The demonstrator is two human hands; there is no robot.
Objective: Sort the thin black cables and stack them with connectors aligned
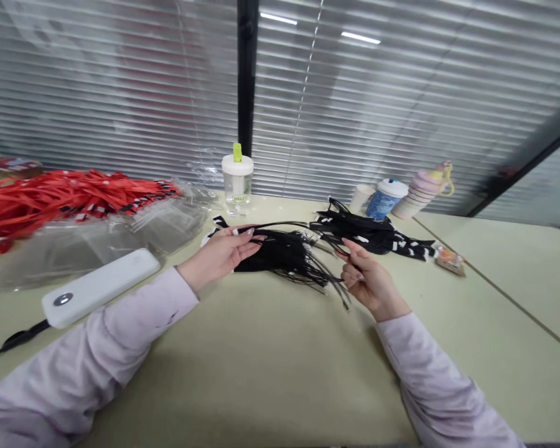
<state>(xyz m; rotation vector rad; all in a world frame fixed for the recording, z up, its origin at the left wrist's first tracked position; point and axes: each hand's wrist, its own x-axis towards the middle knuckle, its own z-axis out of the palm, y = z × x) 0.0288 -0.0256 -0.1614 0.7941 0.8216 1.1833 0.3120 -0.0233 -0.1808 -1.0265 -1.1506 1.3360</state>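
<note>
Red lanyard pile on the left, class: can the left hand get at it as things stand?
Probably yes. The left hand is at the black lanyards; only flat clear plastic bags lie between it and the red lanyards, and they should not block it, though the arm must stretch.

Legible at that moment: only the word HELLO, printed on an oval label (239, 198) on a clear plastic tumbler (238, 185); white marks on the black lanyards (359, 231) too small and blurred to read.

Left of the clear plastic bottle (238, 185) lie red lanyards (70, 202) and clear plastic bags (168, 224); right of it stands a blue cup (384, 202).
</note>
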